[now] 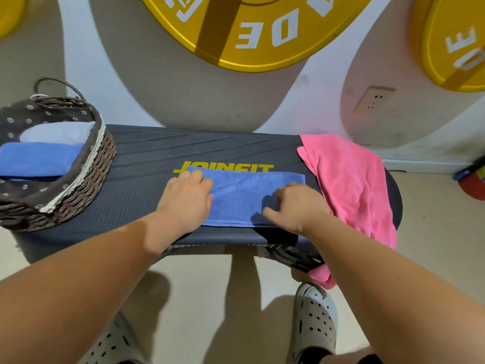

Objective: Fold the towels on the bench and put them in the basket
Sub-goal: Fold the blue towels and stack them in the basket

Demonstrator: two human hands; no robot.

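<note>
- Two bare forearms reached in from the near edge, above grey perforated clogs (315,319) on the floor.
- The left hand (186,198) lay flat with its fingers fairly straight, pressing down the left end of the blue towel (244,195).
- The right hand (294,206) had its fingers curled and pinched the cloth at the towel's right end.
- The blue towel lay as a long strip, apparently folded once, across the middle of the dark bench (147,164), partly covering its yellow lettering.
- The pink towel (349,179) lay rumpled over the bench's right end, with one corner hanging off the near side.
- The wicker basket (86,179) stood on the bench's left end and held a darker blue folded cloth (39,158) and a pale folded cloth (57,132).
- The step in hand looked like the blue towel's crosswise fold. The next move probably called for lifting the pinched right end over to the left, with the left hand anchoring and the edges matched.
- After that the towel would go left into the basket, and the pink towel remained to be folded.
</note>
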